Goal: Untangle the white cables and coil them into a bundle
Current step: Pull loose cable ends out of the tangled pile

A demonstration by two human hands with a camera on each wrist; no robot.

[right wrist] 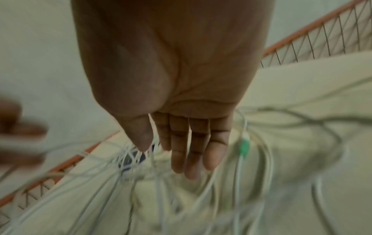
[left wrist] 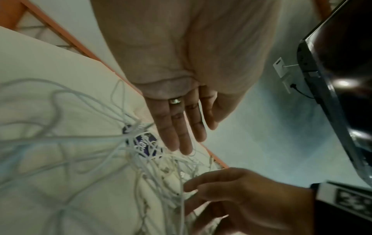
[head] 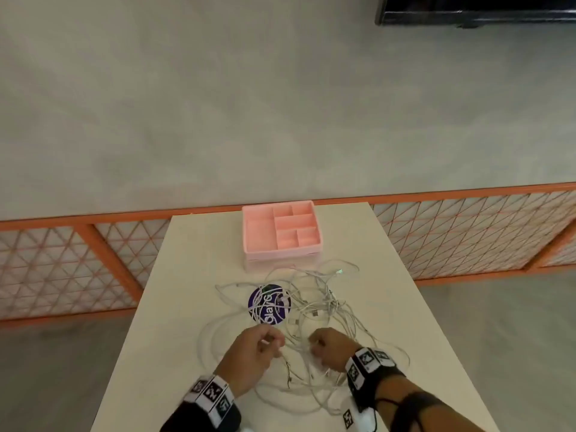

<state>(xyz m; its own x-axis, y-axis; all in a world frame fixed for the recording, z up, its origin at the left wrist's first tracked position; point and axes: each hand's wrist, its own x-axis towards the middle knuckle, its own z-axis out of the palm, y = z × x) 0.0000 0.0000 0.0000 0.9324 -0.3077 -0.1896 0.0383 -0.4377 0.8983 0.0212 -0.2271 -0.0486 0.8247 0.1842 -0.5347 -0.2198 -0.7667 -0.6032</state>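
hands point(head: 290, 350) in tangled white cables point(head: 314, 304)

A cream bench point(head: 193, 294) stands on a grey floor point(head: 218, 104). Beyond its far edge runs an orange-framed railing point(head: 93, 244) with a diamond wire mesh, passing both far corners. A black cabinet or screen point(head: 473, 10) sits at the far right of the room.

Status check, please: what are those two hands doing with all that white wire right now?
Left hand pinching a strand; right hand curled on strands. White cables still tangled on table. Purple disc under the tangle.
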